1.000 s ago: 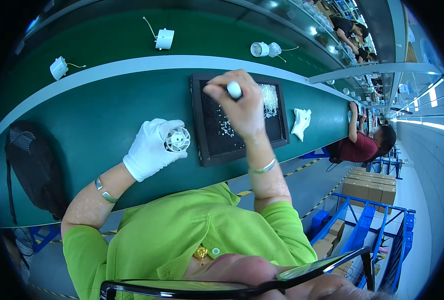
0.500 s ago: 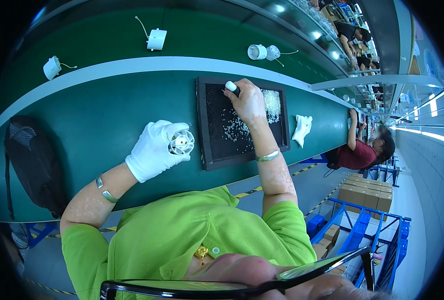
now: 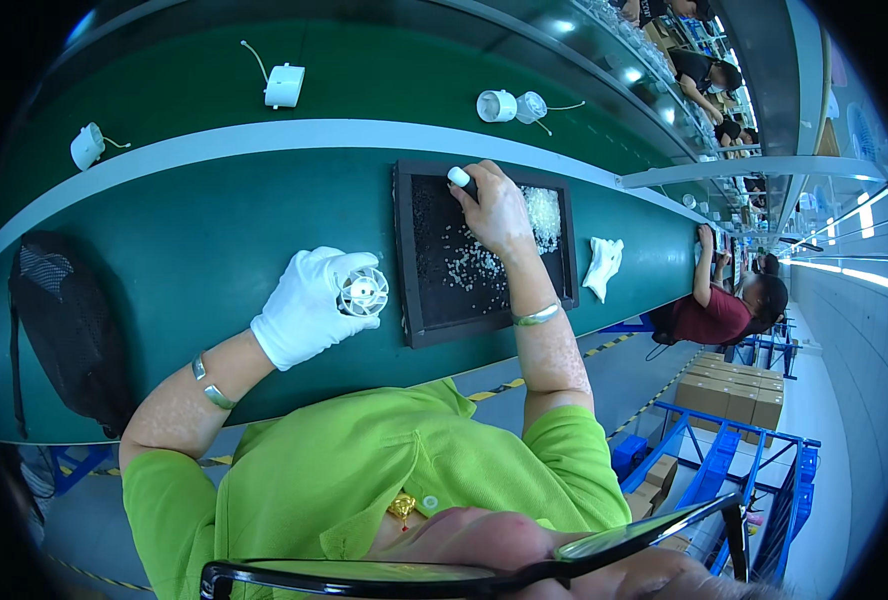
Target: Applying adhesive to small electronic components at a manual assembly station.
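My left hand (image 3: 314, 305), in a white glove, is closed around a round white plastic part with an open, spoked face (image 3: 363, 292), held left of the tray. My bare right hand (image 3: 497, 205) grips a small black-handled tool with a white end (image 3: 459, 176) over the upper part of a shallow black tray (image 3: 406, 290). The tool's tip cannot be made out. Small translucent white pieces (image 3: 474, 262) lie scattered in the middle of the tray, and a denser pile (image 3: 543, 215) fills its upper right. Small dark pieces (image 3: 430, 215) lie along the tray's left side.
A crumpled white glove or cloth (image 3: 602, 266) lies right of the tray. At the far left sits a black mesh bag (image 3: 69, 330). Beyond a pale rail (image 3: 344, 134), white cylinders with wires (image 3: 284, 86) rest on the green belt. A co-worker (image 3: 719, 310) sits farther right.
The white cylinders beyond the rail have shifted left. My right hand has moved very slightly over the tray, with the tool's white end a little lower and to the left. My left hand stays nearly still.
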`<state>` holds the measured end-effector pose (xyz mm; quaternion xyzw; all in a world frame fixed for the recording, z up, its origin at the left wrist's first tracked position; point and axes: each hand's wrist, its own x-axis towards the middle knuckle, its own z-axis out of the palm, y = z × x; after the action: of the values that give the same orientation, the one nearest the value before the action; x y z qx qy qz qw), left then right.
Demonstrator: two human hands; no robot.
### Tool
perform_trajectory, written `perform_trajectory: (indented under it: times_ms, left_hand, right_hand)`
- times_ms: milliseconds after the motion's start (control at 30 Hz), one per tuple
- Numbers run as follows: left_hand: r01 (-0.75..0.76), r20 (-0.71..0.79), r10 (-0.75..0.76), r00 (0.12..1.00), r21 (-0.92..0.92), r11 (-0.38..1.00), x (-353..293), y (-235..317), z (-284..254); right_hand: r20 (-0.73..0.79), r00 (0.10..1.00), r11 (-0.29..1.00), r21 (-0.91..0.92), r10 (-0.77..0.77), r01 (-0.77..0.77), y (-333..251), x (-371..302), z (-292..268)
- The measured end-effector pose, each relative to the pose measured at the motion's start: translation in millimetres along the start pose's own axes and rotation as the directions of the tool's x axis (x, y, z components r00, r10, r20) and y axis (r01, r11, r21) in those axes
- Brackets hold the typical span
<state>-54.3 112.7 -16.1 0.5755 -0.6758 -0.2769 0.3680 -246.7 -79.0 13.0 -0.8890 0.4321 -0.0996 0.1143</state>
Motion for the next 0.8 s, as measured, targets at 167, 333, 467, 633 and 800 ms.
perform_trajectory:
  times_ms: [167,333,467,633,800]
  left_hand:
    - [0.015,0.004,-0.015,1.0,-0.005,1.0,2,0,4]
    - [-0.007,-0.004,0.007,1.0,0.011,1.0,4,-2,10]
    - [-0.035,-0.01,0.035,0.999,0.002,0.999,8,-2,13]
    - [0.018,-0.079,-0.023,0.997,-0.07,0.997,10,2,10]
    - [0.258,-0.061,-0.343,0.937,-0.542,0.8,18,10,-4]
  right_hand:
    - [0.018,0.998,0.86,0.506,0.065,-0.065,21,-2,-6]
    - [0.303,0.928,0.332,0.871,0.217,-0.362,29,-10,-23]
    - [0.336,0.924,0.192,0.909,0.185,-0.369,40,-11,-25]
    - [0.21,0.929,0.459,0.823,0.303,-0.336,45,-2,-38]
    - [-0.199,0.926,0.822,0.544,0.32,-0.167,118,39,-52]
